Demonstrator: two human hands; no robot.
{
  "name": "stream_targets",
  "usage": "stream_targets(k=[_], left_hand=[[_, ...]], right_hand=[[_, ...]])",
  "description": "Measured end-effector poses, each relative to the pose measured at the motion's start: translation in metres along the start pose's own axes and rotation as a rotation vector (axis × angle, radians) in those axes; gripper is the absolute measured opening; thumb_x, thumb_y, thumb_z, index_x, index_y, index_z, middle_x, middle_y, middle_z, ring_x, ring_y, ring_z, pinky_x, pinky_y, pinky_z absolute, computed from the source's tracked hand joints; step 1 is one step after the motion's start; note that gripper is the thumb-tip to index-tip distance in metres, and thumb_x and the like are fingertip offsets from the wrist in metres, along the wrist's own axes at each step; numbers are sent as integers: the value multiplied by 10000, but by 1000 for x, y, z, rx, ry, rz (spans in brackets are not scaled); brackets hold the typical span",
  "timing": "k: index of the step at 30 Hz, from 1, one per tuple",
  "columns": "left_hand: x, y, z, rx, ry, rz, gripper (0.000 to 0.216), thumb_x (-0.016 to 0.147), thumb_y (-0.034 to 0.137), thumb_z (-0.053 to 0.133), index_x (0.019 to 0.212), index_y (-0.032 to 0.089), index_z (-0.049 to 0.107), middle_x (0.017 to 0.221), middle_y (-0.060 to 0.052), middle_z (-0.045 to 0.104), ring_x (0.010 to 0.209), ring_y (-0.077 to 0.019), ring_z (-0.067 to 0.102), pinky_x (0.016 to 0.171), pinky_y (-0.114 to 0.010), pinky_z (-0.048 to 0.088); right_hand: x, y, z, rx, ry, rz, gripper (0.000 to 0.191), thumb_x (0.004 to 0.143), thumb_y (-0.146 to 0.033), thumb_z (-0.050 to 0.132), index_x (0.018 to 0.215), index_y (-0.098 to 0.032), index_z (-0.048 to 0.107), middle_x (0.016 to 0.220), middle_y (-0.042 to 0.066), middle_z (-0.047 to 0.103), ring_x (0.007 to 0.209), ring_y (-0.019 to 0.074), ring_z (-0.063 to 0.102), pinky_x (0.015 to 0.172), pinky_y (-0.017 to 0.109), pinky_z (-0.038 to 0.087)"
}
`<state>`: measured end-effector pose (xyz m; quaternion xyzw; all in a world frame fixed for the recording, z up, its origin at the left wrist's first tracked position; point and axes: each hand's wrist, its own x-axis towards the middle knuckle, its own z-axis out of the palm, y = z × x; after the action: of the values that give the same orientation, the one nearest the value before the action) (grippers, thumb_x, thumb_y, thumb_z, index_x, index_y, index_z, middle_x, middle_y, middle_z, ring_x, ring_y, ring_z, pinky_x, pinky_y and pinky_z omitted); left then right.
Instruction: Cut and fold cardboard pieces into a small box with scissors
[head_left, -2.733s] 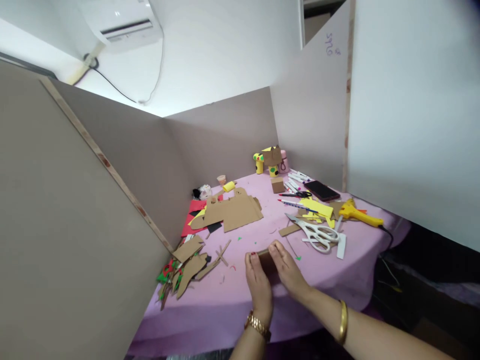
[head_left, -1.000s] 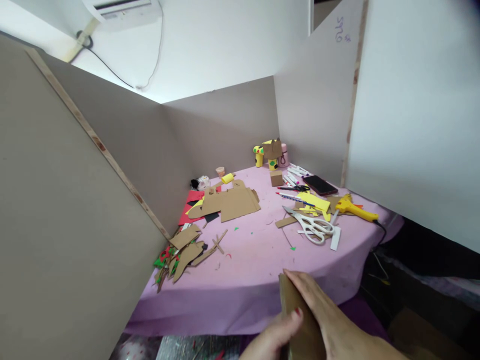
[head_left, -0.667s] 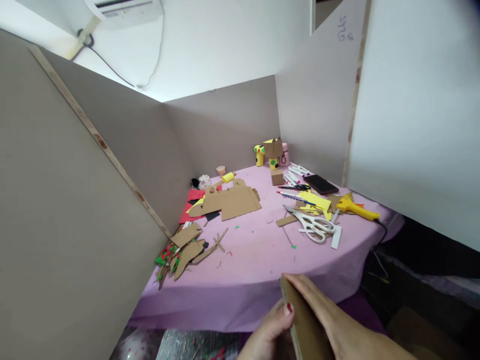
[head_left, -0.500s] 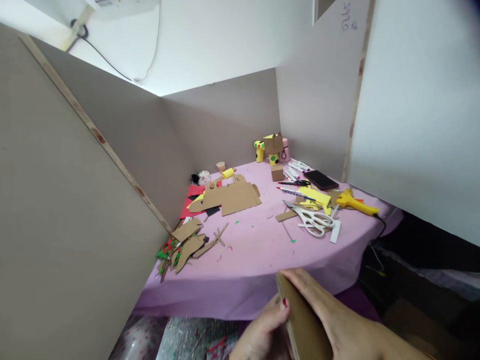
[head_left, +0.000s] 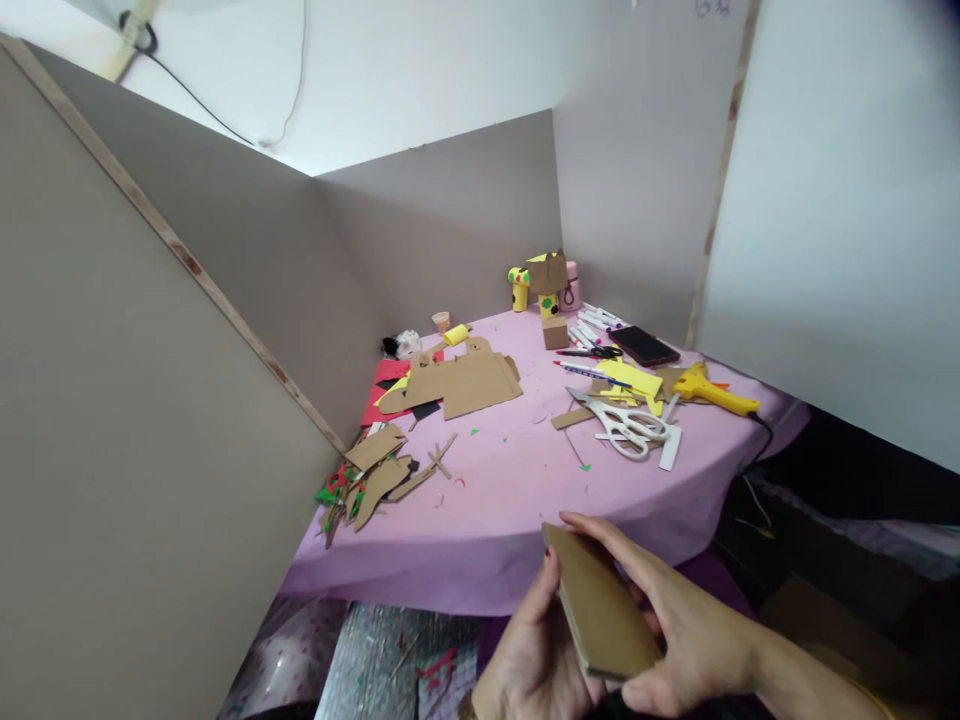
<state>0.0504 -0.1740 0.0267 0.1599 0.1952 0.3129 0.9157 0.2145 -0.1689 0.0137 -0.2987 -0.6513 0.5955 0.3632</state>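
Between my two hands, just off the near edge of the table, is a flat brown rectangle of layered cardboard point(head_left: 604, 605). My left hand point(head_left: 529, 640) cradles it from the left and below, the thumb lying along its left edge. On the right side my right hand point(head_left: 682, 625) grips it, with fingers over the far edge and the thumb near the lower corner. Part of the fingers is hidden behind the cardboard. White-handled scissors point(head_left: 630, 428) lie on the table beyond my hands, beside a yellow glue gun point(head_left: 709, 390).
Cardboard offcuts point(head_left: 379, 480) are heaped at the left edge of the pink-covered table point(head_left: 510, 490). A larger cut cardboard sheet point(head_left: 480, 385) lies mid-table. Behind are a small cardboard box point(head_left: 555, 332), several markers point(head_left: 596, 322) and a phone point(head_left: 643, 346). Grey panels point(head_left: 450, 210) enclose the table.
The cardboard has tipped so that its broad face now shows more. My right hand has shifted, bringing its thumb to the lower corner. The whole view has moved slightly.
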Motion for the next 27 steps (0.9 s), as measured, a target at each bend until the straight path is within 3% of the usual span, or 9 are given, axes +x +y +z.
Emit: stream_targets(k=[4,7,9,11,13,15,20,25,27], left_hand=[[2,-1,-1,94,-39,-9,518,802,515,465,1009,68,625,925,-135,690,1016,-274,592,876,-357,410],[1,-1,-5,244,45,39,479,740,511,536,994,113,614,941,-134,673,1021,-302,580,844,-387,423],[0,0,-7,359,107,148,474,687,502,601,1010,157,579,937,-129,662,996,-313,585,813,-403,431],[0,0,-9,483,165,291,584,603,458,704,1082,185,510,994,-127,631,998,-308,573,806,-393,430],[0,-3,-10,664,262,496,848,492,395,797,1208,201,386,1107,-134,560,1061,-303,523,851,-380,410],[2,-7,-11,892,387,725,1022,448,371,818,1288,202,261,1201,-146,476,1136,-308,456,926,-385,366],[5,-13,-14,1120,525,889,921,535,330,752,1280,187,231,1259,-155,422,1195,-309,410,1030,-428,264],[6,-14,-14,1148,645,912,846,527,199,763,1246,179,316,1297,-152,428,1242,-308,363,1061,-383,202],[5,-16,-12,1125,644,966,791,531,167,758,1219,175,367,1289,-156,439,1244,-310,357,1061,-377,195]], right_hand=[[3,8,-3,179,-38,23,1054,477,-186,759,1397,-252,247,1427,112,308,1301,330,300,991,414,353],[3,9,-4,136,-66,32,1090,505,-218,768,1419,-278,177,1485,97,199,1330,326,245,976,413,373],[3,7,-5,26,-61,3,1130,522,-289,799,1430,-287,127,1522,71,84,1366,317,137,1028,436,303],[2,8,-8,-64,-9,-56,1187,492,-436,827,1433,-287,118,1535,48,32,1383,302,26,1094,454,130],[2,11,-11,-37,51,-111,1163,484,-616,752,1427,-295,152,1535,44,90,1386,284,15,1109,441,10],[2,17,-13,59,77,-134,1050,544,-706,636,1413,-309,200,1519,45,182,1385,269,81,1116,430,43],[-1,17,-7,59,78,-115,939,605,-689,611,1392,-300,277,1493,56,267,1371,280,158,1111,440,118],[-4,-14,3,-124,145,-167,793,655,-631,629,1343,-314,392,1479,44,294,1367,298,163,1111,464,103],[-3,-19,6,-47,135,-128,750,687,-562,654,1343,-310,391,1466,52,322,1357,288,204,1107,463,127]])
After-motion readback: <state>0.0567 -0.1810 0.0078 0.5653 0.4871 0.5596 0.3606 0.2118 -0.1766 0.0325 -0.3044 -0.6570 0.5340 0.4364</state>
